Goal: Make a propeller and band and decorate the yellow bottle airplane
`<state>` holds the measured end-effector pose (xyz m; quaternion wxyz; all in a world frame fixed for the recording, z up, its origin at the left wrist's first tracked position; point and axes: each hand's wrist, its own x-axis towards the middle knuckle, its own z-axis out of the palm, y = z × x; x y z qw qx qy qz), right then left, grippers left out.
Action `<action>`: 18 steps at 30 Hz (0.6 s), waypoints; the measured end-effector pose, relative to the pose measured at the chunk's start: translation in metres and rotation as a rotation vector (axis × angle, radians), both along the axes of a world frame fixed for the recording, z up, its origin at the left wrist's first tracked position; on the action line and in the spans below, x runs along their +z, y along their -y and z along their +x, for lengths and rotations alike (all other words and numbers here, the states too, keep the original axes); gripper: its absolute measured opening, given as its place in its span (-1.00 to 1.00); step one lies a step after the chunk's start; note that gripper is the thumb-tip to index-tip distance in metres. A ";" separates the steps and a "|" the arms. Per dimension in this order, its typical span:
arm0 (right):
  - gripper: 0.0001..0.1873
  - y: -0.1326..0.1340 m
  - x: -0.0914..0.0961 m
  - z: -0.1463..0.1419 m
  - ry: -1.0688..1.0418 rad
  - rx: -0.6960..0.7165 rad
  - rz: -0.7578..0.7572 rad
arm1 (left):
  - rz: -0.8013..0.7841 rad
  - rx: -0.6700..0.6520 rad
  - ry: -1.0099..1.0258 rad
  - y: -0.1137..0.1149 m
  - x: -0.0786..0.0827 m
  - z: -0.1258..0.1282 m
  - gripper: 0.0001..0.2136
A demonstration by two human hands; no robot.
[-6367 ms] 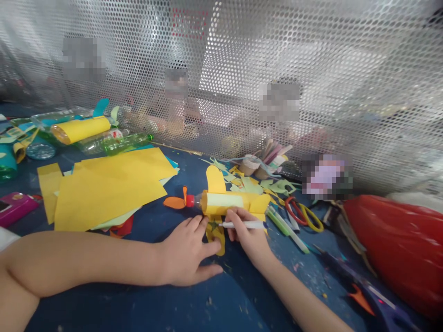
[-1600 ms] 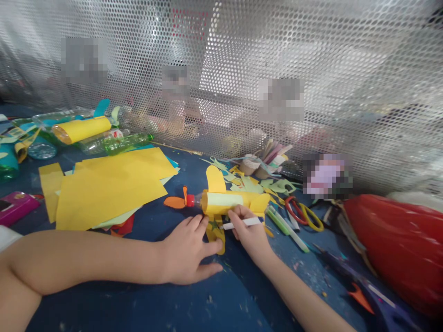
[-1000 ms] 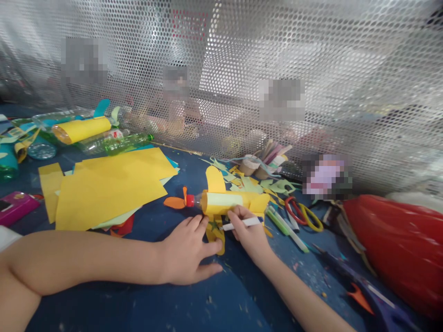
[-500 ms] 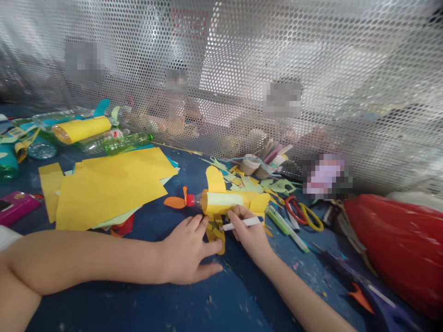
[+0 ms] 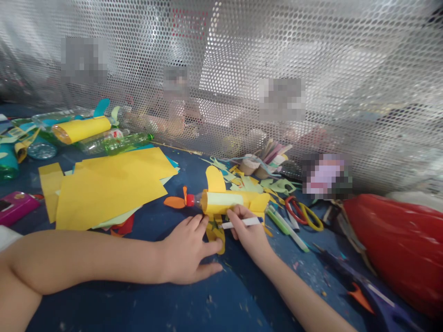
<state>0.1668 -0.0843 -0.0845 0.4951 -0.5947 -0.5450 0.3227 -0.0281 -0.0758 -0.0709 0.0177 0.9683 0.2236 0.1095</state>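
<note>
A plastic bottle wrapped in yellow paper lies on its side, shaped like a plane. It has a red cap, an orange propeller, an upright yellow wing and a pale green strip along its side. The near yellow wing lies toward me, with a dark star-like mark on it. My left hand rests flat with fingers spread, fingertips touching this wing. Pinched in my right hand is a white marker, its tip at the star mark.
Yellow paper sheets lie to the left, with other bottles behind. Green markers, red-and-yellow-handled scissors, purple scissors and a red bag are on the right. A perforated metal screen stands behind, people beyond.
The marker tip has shifted very slightly left over the near wing. My left hand and the bottle plane stay in place.
</note>
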 end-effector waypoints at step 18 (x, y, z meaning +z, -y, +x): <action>-0.64 0.000 -0.001 0.002 0.040 -0.031 0.031 | -0.003 -0.001 0.005 0.000 0.000 0.000 -0.54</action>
